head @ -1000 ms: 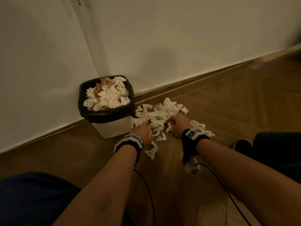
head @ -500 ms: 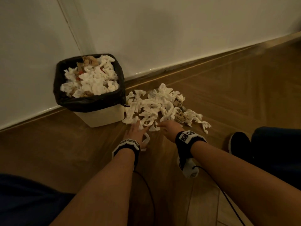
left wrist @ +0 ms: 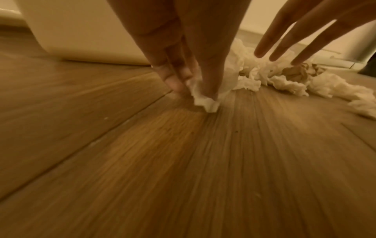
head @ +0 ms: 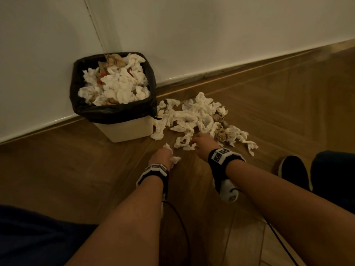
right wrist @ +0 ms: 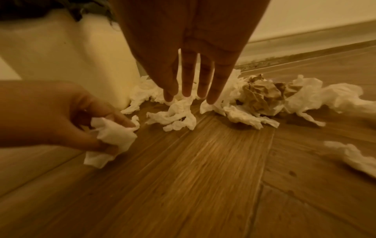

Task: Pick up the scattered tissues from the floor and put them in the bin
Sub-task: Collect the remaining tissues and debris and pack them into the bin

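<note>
Low over the floor: L hand pinching a tissue, R hand reaching w/ fingers straight.

Left hand (right wrist: 67,119) has thumb & fingers curled round one crumpled tissue (right wrist: 111,138), barely off the wood floor (head: 96,179). Right hand (right wrist: 191,64) is spread, holding nothing, tips just at the near edge of the tissue pile (head: 199,120) beside the bin (head: 113,89). Bin looks nearly full already; most of the pile is left, so approx. early-to-mid. Head view alone shows the bin's fill; R wrist view alone shows the L pinch clearly, plus brown paper wads (right wrist: 262,95).
</note>
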